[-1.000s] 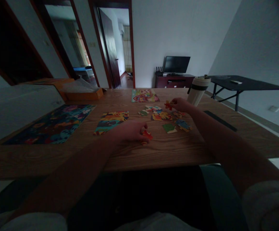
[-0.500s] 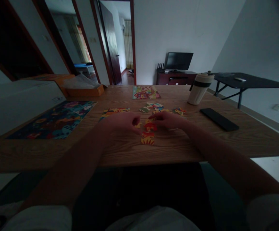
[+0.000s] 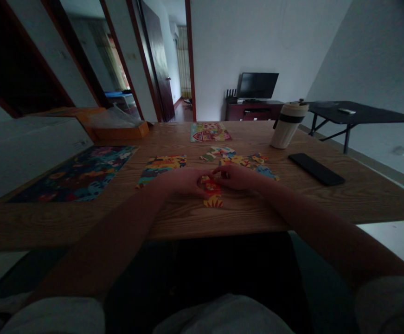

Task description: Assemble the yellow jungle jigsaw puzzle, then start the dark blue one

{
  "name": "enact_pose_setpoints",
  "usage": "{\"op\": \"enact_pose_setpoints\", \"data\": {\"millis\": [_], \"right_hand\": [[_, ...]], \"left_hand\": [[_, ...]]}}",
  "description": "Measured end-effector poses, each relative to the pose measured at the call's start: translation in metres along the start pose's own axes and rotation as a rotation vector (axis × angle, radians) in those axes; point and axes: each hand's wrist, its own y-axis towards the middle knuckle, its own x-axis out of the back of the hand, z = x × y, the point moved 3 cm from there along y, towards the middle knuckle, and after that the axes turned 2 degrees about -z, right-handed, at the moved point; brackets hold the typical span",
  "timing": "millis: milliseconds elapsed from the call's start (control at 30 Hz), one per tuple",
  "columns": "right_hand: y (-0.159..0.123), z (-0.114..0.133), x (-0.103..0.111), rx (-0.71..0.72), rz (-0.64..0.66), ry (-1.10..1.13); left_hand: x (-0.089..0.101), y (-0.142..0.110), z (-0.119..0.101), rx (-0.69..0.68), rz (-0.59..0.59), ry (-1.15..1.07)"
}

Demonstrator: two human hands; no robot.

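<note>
At the near side of the table (image 3: 188, 225), a strip (image 3: 213, 190) of red and yellow puzzle pieces lies flat between the hands. The left hand (image 3: 188, 180) curves its thumb and fingers apart at the strip's left; the right hand (image 3: 238, 177) bends its fingers close together at the far end. Whether either clamps a piece, I cannot tell (the light is dim). The step in hand looks like lining up piece edges there; the next move seems to call for light fingertips, the lower pieces steadied and tabs level before any pressing.

Counting outward: one strip, two hands, one small picture (image 3: 163, 168), one dark picture (image 3: 80, 176), one phone (image 3: 316, 169), and a cluster of pieces (image 3: 265, 171), too overlapped to count. Beyond are one cup (image 3: 285, 130), one far picture (image 3: 210, 132), one orange box (image 3: 121, 133), one black table (image 3: 368, 112) and one television (image 3: 258, 85).
</note>
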Motion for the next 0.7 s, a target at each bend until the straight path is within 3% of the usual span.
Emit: {"op": "enact_pose_setpoints", "data": {"millis": [167, 467, 700], "right_hand": [[-0.001, 0.003, 0.003, -0.009, 0.012, -0.036], [-0.004, -0.009, 0.015, -0.113, 0.026, -0.066], [-0.008, -0.004, 0.019, -0.072, 0.135, -0.011]], "left_hand": [[0.004, -0.004, -0.009, 0.019, 0.056, 0.041], [-0.003, 0.002, -0.017, -0.02, -0.03, 0.063], [-0.001, 0.0, -0.012, -0.057, -0.061, 0.024]]}}
